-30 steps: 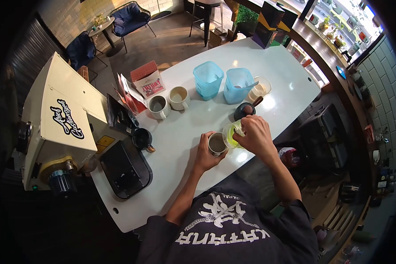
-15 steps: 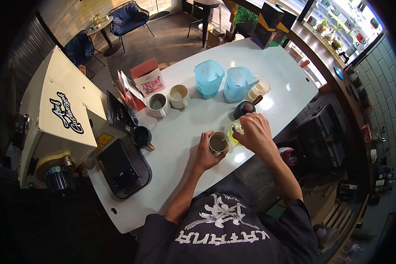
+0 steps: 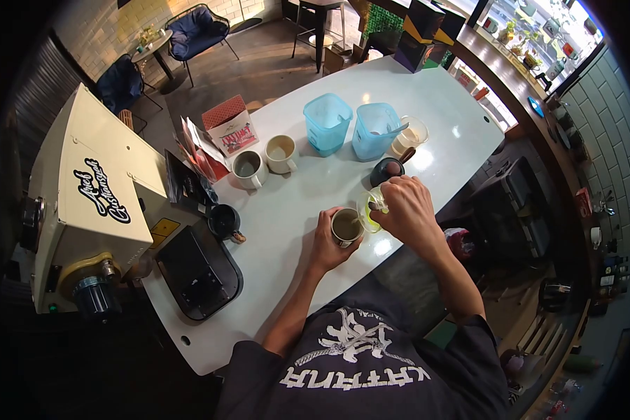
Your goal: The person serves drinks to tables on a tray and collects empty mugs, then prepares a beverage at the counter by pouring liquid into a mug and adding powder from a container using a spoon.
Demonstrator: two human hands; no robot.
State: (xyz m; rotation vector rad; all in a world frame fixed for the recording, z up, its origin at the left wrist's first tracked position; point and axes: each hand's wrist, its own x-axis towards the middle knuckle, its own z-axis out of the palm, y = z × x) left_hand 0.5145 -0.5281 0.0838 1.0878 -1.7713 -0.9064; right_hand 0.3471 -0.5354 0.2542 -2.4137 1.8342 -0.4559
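Observation:
My left hand [image 3: 329, 241] is wrapped round a pale mug [image 3: 346, 227] with greyish liquid in it, low over the white counter [image 3: 280, 238]. Close on its right, my right hand [image 3: 406, 206] grips a clear glass vessel [image 3: 371, 211] with a yellow-green patch on it. The vessel is tilted, its rim at the mug's right edge; whether liquid runs between them is too small to tell. Just beyond my right hand stands a dark round cup [image 3: 386, 172] with a brown handle.
Two mugs [image 3: 250, 170] [image 3: 281, 154] stand left of two blue translucent containers [image 3: 327, 126] [image 3: 375, 133]. A glass [image 3: 409, 135] is beside these. At the left are a cream machine [image 3: 98, 189], a black tray [image 3: 199, 273], a dark cup [image 3: 225, 221] and a red-and-white box [image 3: 231, 126].
The view has shifted slightly. My left hand still holds the mug, and my right hand has tilted the glass vessel a little more towards it.

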